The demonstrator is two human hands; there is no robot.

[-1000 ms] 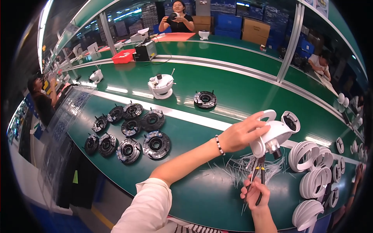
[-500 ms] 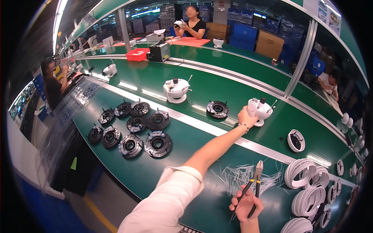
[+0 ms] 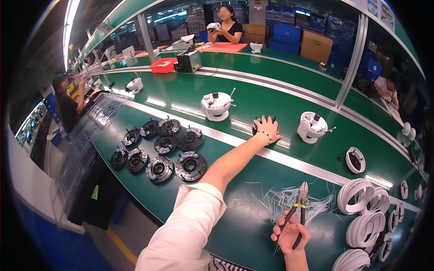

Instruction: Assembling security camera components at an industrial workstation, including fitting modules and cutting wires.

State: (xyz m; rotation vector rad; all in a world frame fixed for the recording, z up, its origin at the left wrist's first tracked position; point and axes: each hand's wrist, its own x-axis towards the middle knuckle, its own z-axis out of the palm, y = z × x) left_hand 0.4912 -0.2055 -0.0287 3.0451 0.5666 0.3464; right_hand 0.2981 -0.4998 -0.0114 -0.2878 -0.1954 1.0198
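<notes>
Disc (image 3: 258, 128) under spread left fingers (image 3: 267, 123) | cutters (image 3: 297, 208) gripped by right fingers (image 3: 289, 232) | step: pickup; next needs closing fingers.

The belt (image 3: 289, 104) is deep green across the frame, crossed by a silver rail (image 3: 316, 167) running from upper left to lower right. At left centre a cluster of discs (image 3: 158, 149) is black with grey metal centres. Two housings (image 3: 216, 106) above centre are white with black knobs. The left hand (image 3: 267, 130) wears a white bead bracelet (image 3: 265, 138), and its sleeve (image 3: 185, 235) is white. The pliers (image 3: 296, 212) at lower right have black handles and steel-grey tips, held in the right hand (image 3: 291, 235). The offcuts (image 3: 289, 201) under them are white. The rings (image 3: 366, 217) at right are white. A tray (image 3: 163, 65) at upper left is red
</notes>
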